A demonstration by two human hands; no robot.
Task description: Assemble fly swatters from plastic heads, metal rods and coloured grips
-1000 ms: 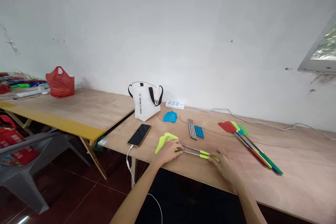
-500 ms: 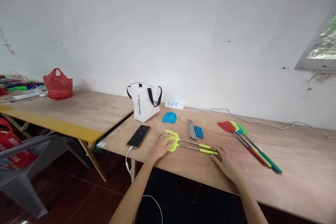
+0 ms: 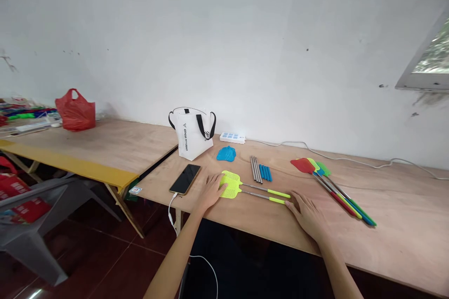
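Two yellow-green fly swatters (image 3: 231, 184) with metal shafts lie side by side on the wooden table, their heads together and handles pointing right. At the left edge of the heads rests my left hand (image 3: 210, 190), palm down with fingers stretched out. My right hand (image 3: 307, 212) lies spread on the table by the handle ends, its thumb at the tip of the nearer handle. Behind the swatters are metal tubes (image 3: 256, 170), blue handle grips (image 3: 265, 173) and blue swatter heads (image 3: 226, 153). On the right lie several fly swatters (image 3: 336, 194) in red, yellow, blue and green.
A phone (image 3: 185, 179) with a white cable lies left of my left hand. Behind it stands a white bag (image 3: 191, 135), beside a power strip (image 3: 232, 138). Another table (image 3: 105, 145) to the left bears a red plastic bag (image 3: 76, 111). Below it is a grey chair (image 3: 35, 238).
My left hand has slid left off the swatter heads to their edge. My right hand has moved slightly right, off the handle ends. The two yellow-green swatters now lie more level with each other.
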